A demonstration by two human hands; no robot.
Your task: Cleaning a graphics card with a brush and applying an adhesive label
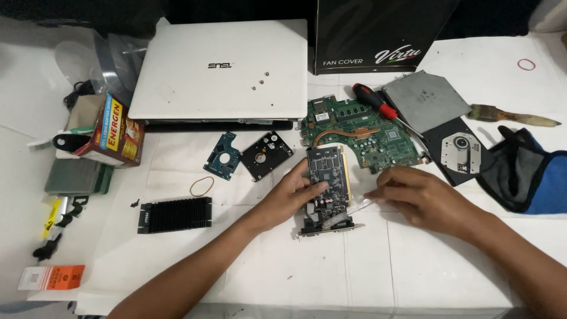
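1. Your left hand (295,192) comes in from the lower left with the forearm angled up across the white table cover (295,266); the palm lies against the left edge of the black graphics card (326,177) and the fingers curl over its face, closed on it and pinning it flat
2. The graphics card lies at the middle of the table, long side running away from you, its metal bracket (331,227) at the end nearest you
3. Your right hand (413,192) reaches in from the lower right, knuckles up, fingers drawn together in a narrow pinch on a thin pale tool (360,205) whose tip slants down-left to the card's right edge; what kind of tool it is cannot be told
4. Just beyond the card sits a green laptop motherboard (360,133) with a copper heat pipe, its near edge close to the card's far end
5. Left of your left hand lie a black hard drive (266,155) and its blue circuit board (223,155), with a rubber band (201,186) and a black finned heatsink (175,214) nearer you
6. A red-handled screwdriver (378,105) rests by an opened optical drive (449,127) to the right; a white laptop (224,68) lies closed at the back
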